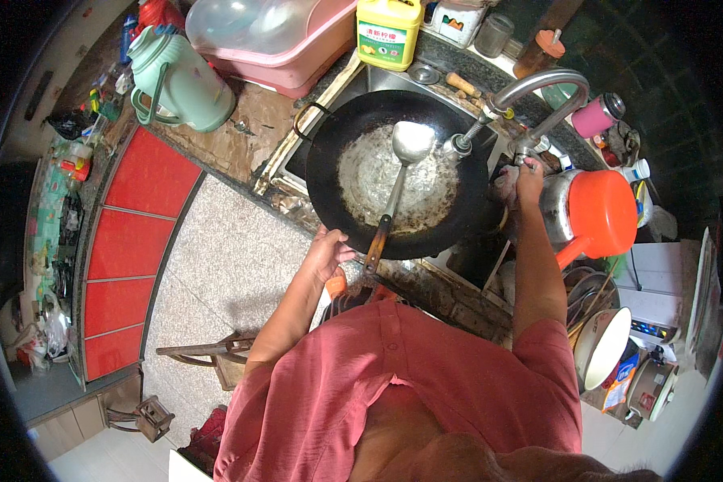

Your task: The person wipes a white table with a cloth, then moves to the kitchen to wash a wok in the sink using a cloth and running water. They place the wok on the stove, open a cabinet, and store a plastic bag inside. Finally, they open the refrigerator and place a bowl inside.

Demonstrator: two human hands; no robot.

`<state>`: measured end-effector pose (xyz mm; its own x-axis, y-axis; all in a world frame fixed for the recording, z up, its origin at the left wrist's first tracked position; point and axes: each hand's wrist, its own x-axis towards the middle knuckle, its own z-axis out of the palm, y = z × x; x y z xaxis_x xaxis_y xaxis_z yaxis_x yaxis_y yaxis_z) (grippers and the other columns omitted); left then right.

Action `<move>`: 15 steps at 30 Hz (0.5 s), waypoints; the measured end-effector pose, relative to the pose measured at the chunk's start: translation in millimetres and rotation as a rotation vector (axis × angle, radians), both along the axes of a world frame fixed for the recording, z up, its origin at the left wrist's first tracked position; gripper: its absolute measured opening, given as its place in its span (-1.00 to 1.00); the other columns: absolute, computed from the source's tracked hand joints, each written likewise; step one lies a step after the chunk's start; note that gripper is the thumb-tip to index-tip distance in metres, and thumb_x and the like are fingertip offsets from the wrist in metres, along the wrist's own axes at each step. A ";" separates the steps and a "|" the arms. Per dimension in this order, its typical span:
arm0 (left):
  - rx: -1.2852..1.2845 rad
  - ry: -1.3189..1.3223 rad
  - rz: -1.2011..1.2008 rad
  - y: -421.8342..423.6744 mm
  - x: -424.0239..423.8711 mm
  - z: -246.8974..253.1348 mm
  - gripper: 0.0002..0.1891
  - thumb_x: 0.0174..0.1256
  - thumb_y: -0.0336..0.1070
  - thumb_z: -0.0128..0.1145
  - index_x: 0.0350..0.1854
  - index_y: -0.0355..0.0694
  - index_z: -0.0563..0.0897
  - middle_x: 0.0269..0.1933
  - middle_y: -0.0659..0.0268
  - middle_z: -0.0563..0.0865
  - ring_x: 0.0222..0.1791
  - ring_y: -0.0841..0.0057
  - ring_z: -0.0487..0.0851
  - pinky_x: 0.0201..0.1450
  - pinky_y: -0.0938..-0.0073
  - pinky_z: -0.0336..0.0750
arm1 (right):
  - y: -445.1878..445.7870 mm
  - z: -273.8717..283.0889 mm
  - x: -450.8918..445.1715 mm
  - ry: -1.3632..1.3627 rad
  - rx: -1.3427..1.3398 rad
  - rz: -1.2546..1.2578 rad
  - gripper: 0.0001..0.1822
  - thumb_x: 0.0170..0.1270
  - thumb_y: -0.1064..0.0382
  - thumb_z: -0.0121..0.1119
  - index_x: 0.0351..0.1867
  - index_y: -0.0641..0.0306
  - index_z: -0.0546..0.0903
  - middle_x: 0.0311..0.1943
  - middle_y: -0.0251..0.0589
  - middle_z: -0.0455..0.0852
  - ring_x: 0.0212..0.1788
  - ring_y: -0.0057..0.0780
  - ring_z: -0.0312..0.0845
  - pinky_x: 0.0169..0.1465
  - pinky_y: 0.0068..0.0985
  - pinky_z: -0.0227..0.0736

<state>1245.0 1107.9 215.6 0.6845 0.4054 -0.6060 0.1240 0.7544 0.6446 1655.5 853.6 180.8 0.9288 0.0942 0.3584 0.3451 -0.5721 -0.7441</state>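
Observation:
A black wok [331, 199] rests over the steel sink [373, 78], and its inner bottom is pale and looks wet. Lying in it is a spatula [414, 143] with a steel blade, its wooden handle [378, 244] crossing the near rim. My left hand [330, 256] is at the wok's near left rim, fingers loosely apart with nothing seen in them; whether it touches the rim is unclear. My right hand [529, 184] grips the handle at the base of the steel faucet [521, 87]. The faucet's spray head [458, 146] hangs over the wok's right side. A crumpled cloth [506, 185] shows beside my right hand.
An orange plastic ladle [602, 214] covers a metal pot right of my forearm. Behind the sink stand a yellow jug [388, 36] and a pink bottle [596, 114]. Left are a pink basin [289, 63] and a green thermos jug [184, 84]. A wooden chair [229, 361] stands on the floor.

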 end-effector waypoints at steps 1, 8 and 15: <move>0.004 0.003 -0.002 0.4 -0.7 -1.5 -0.75 0.03 -0.48 0.02 -0.24 -0.08 0.36 -0.45 0.37 0.53 -0.60 0.53 0.56 -0.53 0.47 0.61 | 2.6 4.4 -2.7 0.058 0.007 -0.009 -0.80 0.16 0.24 0.05 -0.17 0.16 0.52 -0.40 -0.16 0.58 -0.44 -0.42 0.48 -0.37 -0.50 0.38; 0.006 -0.017 -0.002 -1.9 0.3 3.2 -0.75 0.02 -0.47 0.03 -0.23 -0.08 0.36 -0.43 0.37 0.53 -0.59 0.54 0.56 -0.53 0.48 0.62 | 3.0 6.6 -5.6 0.142 0.057 -0.039 -0.78 0.14 0.25 0.07 -0.15 0.15 0.50 -0.46 -0.16 0.57 -0.48 -0.42 0.48 -0.36 -0.49 0.37; 0.011 -0.007 -0.003 -1.9 -1.5 -3.4 -0.72 0.02 -0.46 0.03 -0.20 -0.05 0.36 -0.40 0.38 0.55 -0.58 0.55 0.57 -0.54 0.52 0.60 | 8.8 21.3 -15.6 0.294 0.109 -0.059 -0.78 0.12 0.26 0.07 -0.16 0.14 0.49 -0.53 -0.20 0.54 -0.59 -0.46 0.43 -0.47 -0.47 0.34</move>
<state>1243.5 1106.0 212.2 0.6899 0.4099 -0.5966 0.1219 0.7467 0.6539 1640.0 862.4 202.1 0.9968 0.0131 0.0785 0.0746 -0.4958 -0.8652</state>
